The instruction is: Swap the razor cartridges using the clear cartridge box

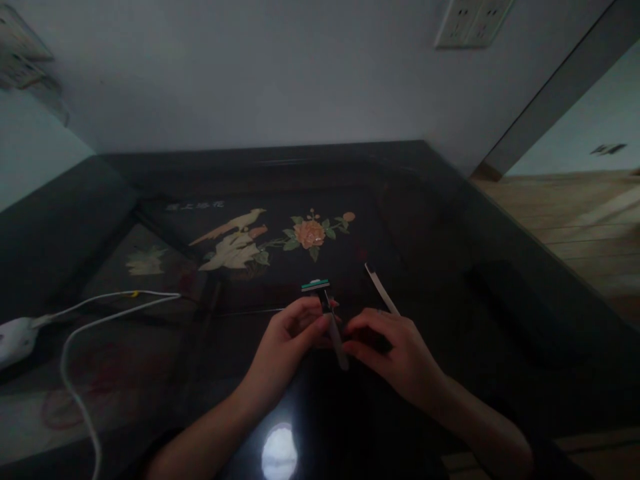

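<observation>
In the head view, a razor (336,340) with a green-edged, dark head stands at a slant over the table, its head pointing away from me. My left hand (295,333) pinches it below the head between thumb and fingers. My right hand (393,343) is curled, with thumb and index fingertips at the right side of the razor's lower handle. A slim, light-coloured stick (381,289) with a dark tip lies just beyond my right hand, which hides its near end.
The glossy black table (425,220) bears an inlaid bird and flower picture (310,235). A white cable (75,387) and white plug block (17,340) lie at left. A dark, oblong object (525,313) sits at right. Wall sockets (473,23) are above the table.
</observation>
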The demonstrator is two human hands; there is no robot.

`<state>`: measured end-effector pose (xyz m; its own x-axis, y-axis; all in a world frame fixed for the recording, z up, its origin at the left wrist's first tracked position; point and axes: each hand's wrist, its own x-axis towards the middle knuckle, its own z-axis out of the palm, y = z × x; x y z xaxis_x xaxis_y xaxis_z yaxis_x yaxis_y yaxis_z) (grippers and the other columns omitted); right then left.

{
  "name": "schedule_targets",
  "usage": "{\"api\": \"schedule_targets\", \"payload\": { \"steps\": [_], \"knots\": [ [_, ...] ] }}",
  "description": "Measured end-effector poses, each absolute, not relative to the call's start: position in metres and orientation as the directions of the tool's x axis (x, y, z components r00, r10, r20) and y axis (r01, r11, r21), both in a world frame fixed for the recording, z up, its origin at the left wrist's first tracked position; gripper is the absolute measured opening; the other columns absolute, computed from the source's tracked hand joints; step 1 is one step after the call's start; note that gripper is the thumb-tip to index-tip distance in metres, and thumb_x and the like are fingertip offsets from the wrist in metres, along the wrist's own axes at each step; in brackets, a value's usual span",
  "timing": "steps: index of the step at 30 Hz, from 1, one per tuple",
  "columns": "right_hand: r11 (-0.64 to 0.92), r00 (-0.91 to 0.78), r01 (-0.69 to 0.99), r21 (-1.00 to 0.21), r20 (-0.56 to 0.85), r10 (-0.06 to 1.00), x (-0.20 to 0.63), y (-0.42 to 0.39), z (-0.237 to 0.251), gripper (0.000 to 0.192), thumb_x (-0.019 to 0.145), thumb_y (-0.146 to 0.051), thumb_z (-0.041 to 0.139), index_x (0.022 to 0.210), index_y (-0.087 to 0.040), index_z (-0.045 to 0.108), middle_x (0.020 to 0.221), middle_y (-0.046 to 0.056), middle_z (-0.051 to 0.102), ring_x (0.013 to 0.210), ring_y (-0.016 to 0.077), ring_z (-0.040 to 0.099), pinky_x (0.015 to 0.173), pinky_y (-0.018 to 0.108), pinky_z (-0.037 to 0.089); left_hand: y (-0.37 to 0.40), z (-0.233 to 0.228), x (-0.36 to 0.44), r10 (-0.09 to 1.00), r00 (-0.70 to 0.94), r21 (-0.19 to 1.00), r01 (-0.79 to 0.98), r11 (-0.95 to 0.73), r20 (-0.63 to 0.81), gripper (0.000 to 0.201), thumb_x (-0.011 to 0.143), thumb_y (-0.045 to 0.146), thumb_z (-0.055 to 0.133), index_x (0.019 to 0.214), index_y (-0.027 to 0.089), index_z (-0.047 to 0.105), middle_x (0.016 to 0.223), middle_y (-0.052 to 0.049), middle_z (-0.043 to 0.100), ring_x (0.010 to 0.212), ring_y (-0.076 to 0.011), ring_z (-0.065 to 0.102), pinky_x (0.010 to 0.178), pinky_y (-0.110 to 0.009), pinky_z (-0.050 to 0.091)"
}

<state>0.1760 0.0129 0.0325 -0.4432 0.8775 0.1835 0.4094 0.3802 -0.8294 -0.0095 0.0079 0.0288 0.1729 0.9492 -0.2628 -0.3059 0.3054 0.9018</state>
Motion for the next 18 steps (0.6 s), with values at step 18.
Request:
{"api": "schedule_targets", "payload": {
  "steps": [18],
  "knots": [
    [0.32, -0.446, 0.378, -0.869, 0.132, 0.885, 0.1713, 0.0113, 0.0323, 0.008, 0.081, -0.022, 0.072, 0.083, -0.016, 0.066, 0.074, 0.0, 0.067, 0.064, 0.0127, 0.058, 0.058, 0.022, 0.042, 0.0043, 0.0293, -0.0071, 0.98, 0.198, 1.0, 0.004, 0.012, -0.013, 0.014, 0.076, 0.022, 0.074, 0.089, 0.018, 0.072, 0.093, -0.003, 0.067, 0.091, -0.019, 0.064, 0.078, -0.024, 0.053]
  ]
}}
